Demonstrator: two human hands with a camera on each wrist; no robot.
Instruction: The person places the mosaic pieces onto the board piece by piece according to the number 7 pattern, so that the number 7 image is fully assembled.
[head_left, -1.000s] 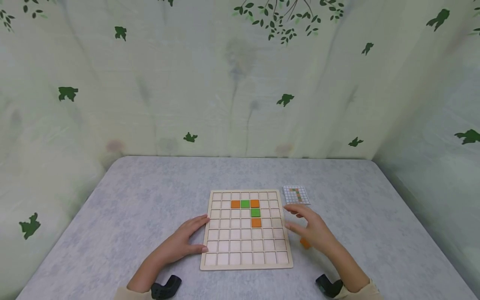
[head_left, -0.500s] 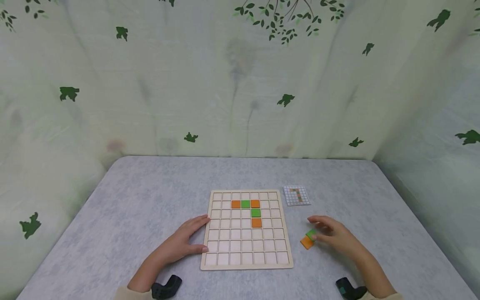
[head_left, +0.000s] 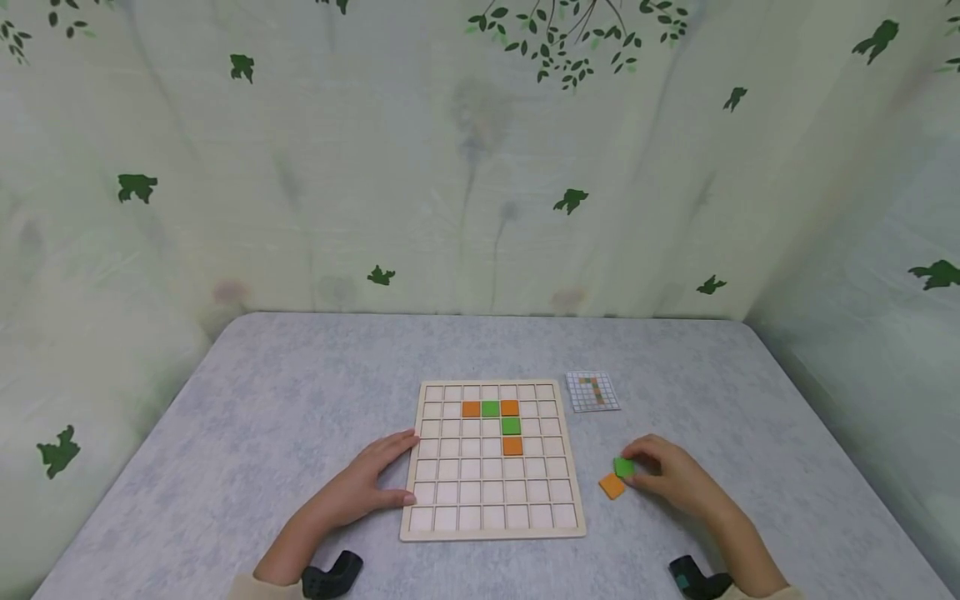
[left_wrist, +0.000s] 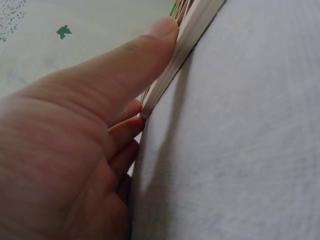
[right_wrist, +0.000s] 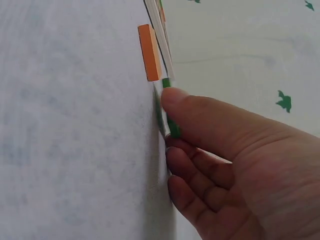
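Note:
A wooden grid board (head_left: 491, 533) lies in the middle of the table, with a few orange and green square tiles set in its upper cells, bending downward like a 7. Along the board's left edge rests my left hand (head_left: 367, 477), thumb and fingertips touching the rim with straight fingers; the left wrist view shows the thumb on the rim (left_wrist: 187, 37). To the right of the board, my right hand (head_left: 675, 475) pinches a green tile (head_left: 623, 467) between thumb and fingers. A loose orange tile (head_left: 611, 486) lies on the table just beside it.
A small pattern card (head_left: 593, 392) with a printed coloured grid lies beyond the board's upper right corner. Black wrist devices (head_left: 332, 575) sit at both wrists. A leaf-printed curtain (head_left: 480, 167) hangs behind the grey table (head_left: 337, 358).
My right hand has moved from the board's right edge rightward to the loose tiles, and its fingers have closed on the green one. The left hand has stayed on the board's edge.

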